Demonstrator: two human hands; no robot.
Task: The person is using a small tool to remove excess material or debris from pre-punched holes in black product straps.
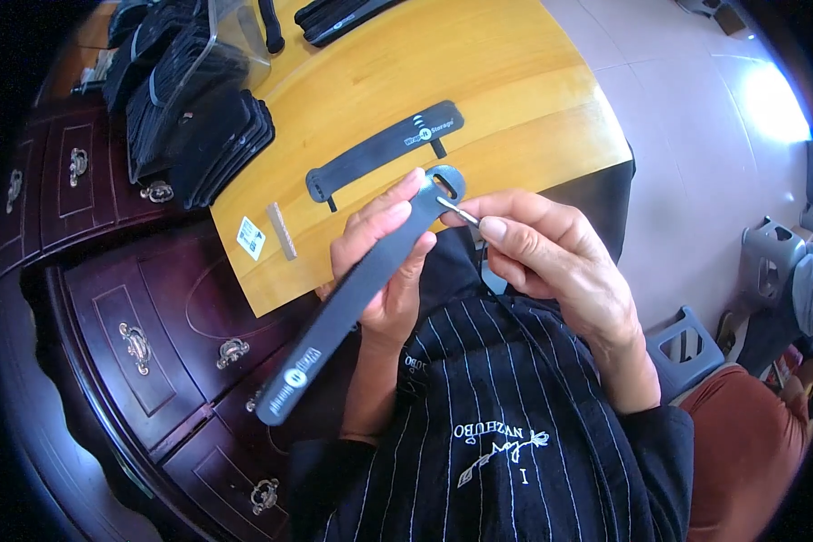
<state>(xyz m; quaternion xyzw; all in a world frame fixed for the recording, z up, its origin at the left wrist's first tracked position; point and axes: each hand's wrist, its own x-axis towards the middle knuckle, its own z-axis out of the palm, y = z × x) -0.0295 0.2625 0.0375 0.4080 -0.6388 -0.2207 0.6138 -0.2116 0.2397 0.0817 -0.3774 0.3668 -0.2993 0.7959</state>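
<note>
Far left, black pieces (230, 149) bunch along the edge of the yellow table (515, 81). Next, on the tabletop, a white label (251, 238) and short pale strip (282, 231). My left hand (401, 291) pinches a long black strap (357, 289) between thumb and fingers, slotted end up; a second strap (379, 152) lies beyond. My right hand (560, 257) pinches a thin tool (461, 213), tip by the slot; contact unclear.

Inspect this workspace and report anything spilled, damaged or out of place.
Nothing plainly stands out: no spill or damage shows. One black strap lies on the yellow table; the left hand holds a second strap, the right hand a slim tool.
</note>
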